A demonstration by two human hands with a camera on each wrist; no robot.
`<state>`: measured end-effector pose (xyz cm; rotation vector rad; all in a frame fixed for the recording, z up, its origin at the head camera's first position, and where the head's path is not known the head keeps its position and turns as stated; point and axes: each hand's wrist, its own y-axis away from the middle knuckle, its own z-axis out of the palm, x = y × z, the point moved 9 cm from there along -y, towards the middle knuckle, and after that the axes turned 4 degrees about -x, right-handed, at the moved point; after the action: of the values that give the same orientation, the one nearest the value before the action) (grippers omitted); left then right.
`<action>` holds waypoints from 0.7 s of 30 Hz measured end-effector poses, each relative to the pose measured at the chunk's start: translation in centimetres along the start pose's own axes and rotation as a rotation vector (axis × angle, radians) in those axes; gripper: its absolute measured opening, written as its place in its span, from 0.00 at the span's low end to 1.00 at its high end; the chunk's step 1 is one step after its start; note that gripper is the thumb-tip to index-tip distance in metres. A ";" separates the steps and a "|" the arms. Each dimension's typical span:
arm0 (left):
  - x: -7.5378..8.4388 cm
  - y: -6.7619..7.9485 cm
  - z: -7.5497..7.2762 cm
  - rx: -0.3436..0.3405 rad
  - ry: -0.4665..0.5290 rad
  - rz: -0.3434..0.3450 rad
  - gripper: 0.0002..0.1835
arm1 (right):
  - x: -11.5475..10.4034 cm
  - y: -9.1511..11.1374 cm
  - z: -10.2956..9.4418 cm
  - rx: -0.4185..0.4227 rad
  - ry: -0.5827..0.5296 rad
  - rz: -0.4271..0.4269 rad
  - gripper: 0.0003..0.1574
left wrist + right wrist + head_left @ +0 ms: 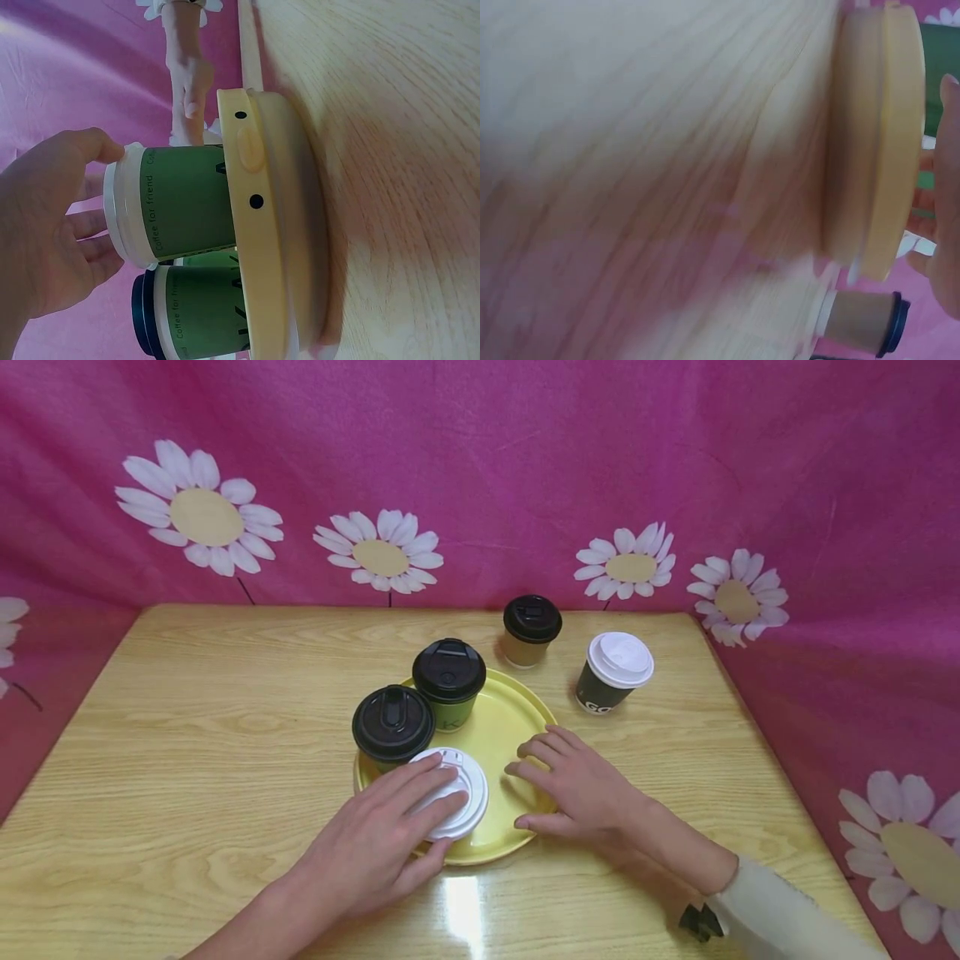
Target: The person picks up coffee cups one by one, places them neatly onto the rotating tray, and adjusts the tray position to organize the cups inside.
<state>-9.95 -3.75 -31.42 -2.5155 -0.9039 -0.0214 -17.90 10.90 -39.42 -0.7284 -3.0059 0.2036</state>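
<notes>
My left hand lies over the white lid of a green paper cup standing in a round yellow tray. Its fingers reach across the lid top, and the thumb touches the rim in the left wrist view. Spread and slightly bent, the fingers of my right hand reach over the tray's right edge and hold nothing. Two black-lidded cups stand in the tray: a green one at the back and another at the left, its body mostly hidden.
Beyond the tray stands a brown cup with a black lid. To its right is a dark cup with a white lid. A pink flowered cloth borders the wooden table at the back and sides.
</notes>
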 end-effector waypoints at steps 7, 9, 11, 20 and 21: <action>-0.1 0.0 0.0 0.002 0.006 0.004 0.21 | 1.2 0.4 0.4 0.022 -0.018 -0.053 0.37; 0.0 0.0 0.0 0.006 0.005 0.009 0.21 | 1.4 0.5 0.5 0.027 -0.023 -0.069 0.37; -0.1 0.0 -0.1 0.005 0.005 0.010 0.21 | 1.6 0.6 0.7 0.030 -0.029 -0.085 0.36; -0.1 0.1 0.0 0.004 -0.005 0.017 0.21 | 2.8 1.1 1.5 -0.001 -0.043 -0.111 0.35; -0.1 0.1 0.0 0.005 -0.005 0.018 0.21 | 2.8 1.1 1.6 -0.006 -0.039 -0.111 0.35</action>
<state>-9.94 -3.86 -31.42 -2.5203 -0.8823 -0.0070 -20.01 13.01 -41.10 -0.5626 -3.0741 0.2068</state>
